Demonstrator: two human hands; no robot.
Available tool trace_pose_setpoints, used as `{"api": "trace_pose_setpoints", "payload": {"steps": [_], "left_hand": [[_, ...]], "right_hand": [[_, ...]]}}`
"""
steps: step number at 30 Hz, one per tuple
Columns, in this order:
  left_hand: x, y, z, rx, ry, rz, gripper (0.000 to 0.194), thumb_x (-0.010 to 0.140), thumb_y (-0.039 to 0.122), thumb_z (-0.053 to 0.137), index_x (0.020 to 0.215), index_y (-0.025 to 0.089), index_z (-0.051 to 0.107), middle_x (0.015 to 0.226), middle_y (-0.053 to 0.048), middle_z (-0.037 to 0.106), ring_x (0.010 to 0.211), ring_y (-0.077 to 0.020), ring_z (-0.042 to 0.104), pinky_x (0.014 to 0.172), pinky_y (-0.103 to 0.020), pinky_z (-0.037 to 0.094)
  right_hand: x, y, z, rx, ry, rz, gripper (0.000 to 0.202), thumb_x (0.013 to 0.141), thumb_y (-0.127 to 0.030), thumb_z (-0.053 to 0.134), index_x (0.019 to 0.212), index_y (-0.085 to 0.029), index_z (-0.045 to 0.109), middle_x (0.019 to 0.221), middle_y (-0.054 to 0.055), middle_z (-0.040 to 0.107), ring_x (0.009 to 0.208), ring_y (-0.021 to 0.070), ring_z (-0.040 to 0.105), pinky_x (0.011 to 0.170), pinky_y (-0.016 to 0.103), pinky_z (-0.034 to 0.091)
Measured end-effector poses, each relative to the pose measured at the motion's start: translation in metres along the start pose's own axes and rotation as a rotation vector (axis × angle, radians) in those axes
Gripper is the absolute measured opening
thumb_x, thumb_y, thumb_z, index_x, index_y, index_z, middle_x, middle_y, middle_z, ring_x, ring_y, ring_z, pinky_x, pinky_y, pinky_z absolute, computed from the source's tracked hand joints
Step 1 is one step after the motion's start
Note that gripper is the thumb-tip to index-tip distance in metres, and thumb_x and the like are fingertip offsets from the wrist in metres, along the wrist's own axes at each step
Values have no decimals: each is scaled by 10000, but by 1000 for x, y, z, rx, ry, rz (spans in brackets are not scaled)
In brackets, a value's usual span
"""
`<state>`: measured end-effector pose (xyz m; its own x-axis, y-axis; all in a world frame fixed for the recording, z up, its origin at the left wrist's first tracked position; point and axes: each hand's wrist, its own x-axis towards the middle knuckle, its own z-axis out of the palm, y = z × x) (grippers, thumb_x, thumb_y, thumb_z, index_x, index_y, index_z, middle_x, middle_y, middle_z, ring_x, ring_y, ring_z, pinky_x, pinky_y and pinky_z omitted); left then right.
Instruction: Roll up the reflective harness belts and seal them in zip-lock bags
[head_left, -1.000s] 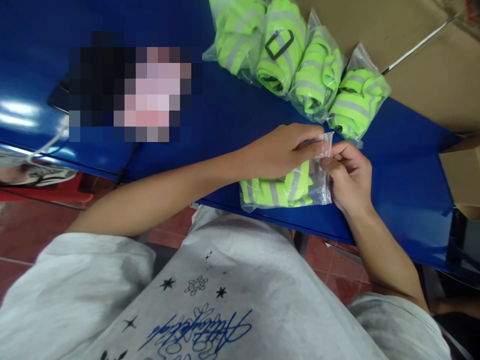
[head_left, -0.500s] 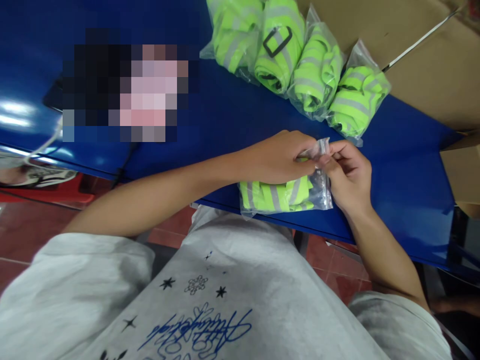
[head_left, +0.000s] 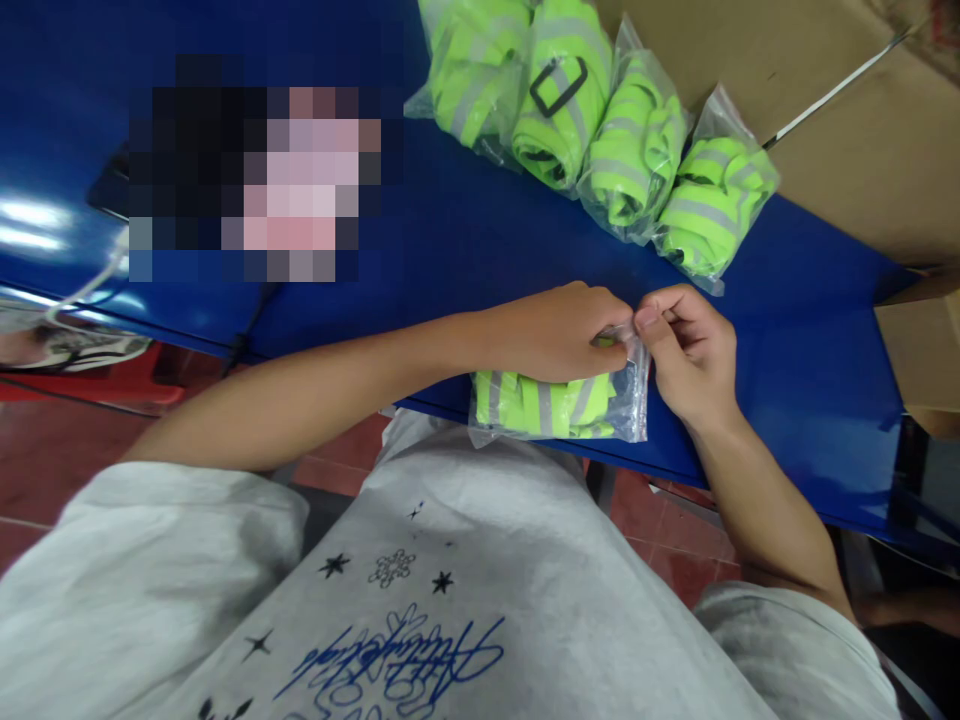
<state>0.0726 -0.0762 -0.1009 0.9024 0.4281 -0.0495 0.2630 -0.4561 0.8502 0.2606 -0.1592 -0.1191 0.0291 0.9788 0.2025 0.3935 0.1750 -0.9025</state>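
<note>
A clear zip bag (head_left: 631, 405) with a folded neon-green strap or vest with grey reflective bands (head_left: 512, 402) inside lies at the near edge of the blue table. Across its top side reaches my left hand (head_left: 559, 332), fingers curled on the bag close to its zip end and hiding part of the contents. My right hand (head_left: 696, 352) is closed in a pinch, thumb against forefinger, at the upper corner of the zip strip.
Several bagged neon-green bundles (head_left: 634, 150) stand in a row at the back of the blue table (head_left: 480, 230). Large cardboard (head_left: 832, 120) borders them on the right, with a smaller carton (head_left: 926, 345) nearer. A blurred-out patch (head_left: 300, 170) and a cable (head_left: 90, 285) are at left.
The bag and my left hand have shifted slightly toward my body and to the left. My right hand has moved a little left, its thumb now farther up at the zip corner.
</note>
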Motion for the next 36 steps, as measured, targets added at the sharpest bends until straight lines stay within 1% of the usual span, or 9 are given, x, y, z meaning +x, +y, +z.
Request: {"api": "trace_pose_setpoints", "payload": {"steps": [3, 5, 10, 12, 16, 22, 27, 32, 36], "left_hand": [[-1, 1, 0, 73, 62, -31, 256, 1021, 261, 590, 790, 166, 647, 680, 25, 613, 611, -108, 504, 674, -297, 323], [-1, 0, 0, 74, 80, -36, 296, 1040, 290, 583, 771, 173, 619, 634, 39, 556, 589, -108, 474, 668, -301, 304], [0, -4, -1, -21, 58, -2, 332, 1065, 324, 538, 831, 158, 703, 673, 12, 628, 589, -109, 492, 635, -288, 289], [0, -4, -3, -64, 42, 7, 368, 1077, 335, 514, 828, 154, 717, 669, 7, 630, 574, -104, 480, 614, -287, 282], [1, -3, -6, -135, 9, -18, 407, 1086, 335, 497, 796, 158, 721, 640, 7, 606, 555, -100, 453, 588, -292, 277], [2, -2, -6, -180, 14, -47, 422, 1077, 328, 499, 752, 169, 716, 547, 32, 501, 506, -101, 393, 553, -305, 243], [3, -2, -5, -207, 19, -73, 418, 1065, 310, 510, 719, 180, 707, 527, 35, 465, 493, -101, 369, 535, -308, 232], [4, -3, -6, -208, 15, -71, 389, 1045, 298, 524, 737, 185, 733, 519, 31, 466, 491, -108, 363, 530, -308, 234], [5, -7, -5, -227, -2, -68, 374, 1038, 297, 528, 777, 171, 763, 569, 14, 551, 495, -99, 365, 539, -307, 234]], "right_hand": [[2, 1, 0, -4, -6, 13, 359, 999, -551, 728, 866, -226, 654, 699, -31, 596, 564, 90, 490, 524, 272, 394], [4, 2, -1, -5, -18, 31, 391, 988, -592, 725, 855, -232, 649, 692, -29, 591, 565, 97, 489, 514, 274, 386], [5, 4, -2, -10, -29, 79, 434, 958, -664, 723, 857, -250, 643, 691, -25, 589, 564, 108, 493, 503, 277, 400], [4, 5, -2, -13, -23, 83, 438, 951, -678, 724, 869, -255, 643, 712, -20, 597, 587, 115, 509, 512, 279, 416], [3, 7, -2, -10, -15, 69, 425, 955, -664, 728, 881, -256, 640, 744, -15, 599, 609, 114, 516, 522, 276, 427], [2, 11, -1, 11, -17, 60, 370, 978, -610, 728, 893, -260, 644, 749, -17, 585, 594, 111, 511, 521, 282, 425], [2, 12, 0, -5, 10, 29, 344, 990, -577, 727, 894, -256, 646, 774, -11, 592, 632, 116, 542, 552, 284, 454], [1, 11, 1, -43, 32, 12, 368, 985, -598, 725, 897, -252, 638, 786, -7, 588, 653, 119, 543, 570, 284, 466], [1, 11, 3, -71, 55, 0, 385, 973, -630, 724, 900, -262, 639, 803, 5, 597, 682, 136, 571, 586, 296, 484]]}}
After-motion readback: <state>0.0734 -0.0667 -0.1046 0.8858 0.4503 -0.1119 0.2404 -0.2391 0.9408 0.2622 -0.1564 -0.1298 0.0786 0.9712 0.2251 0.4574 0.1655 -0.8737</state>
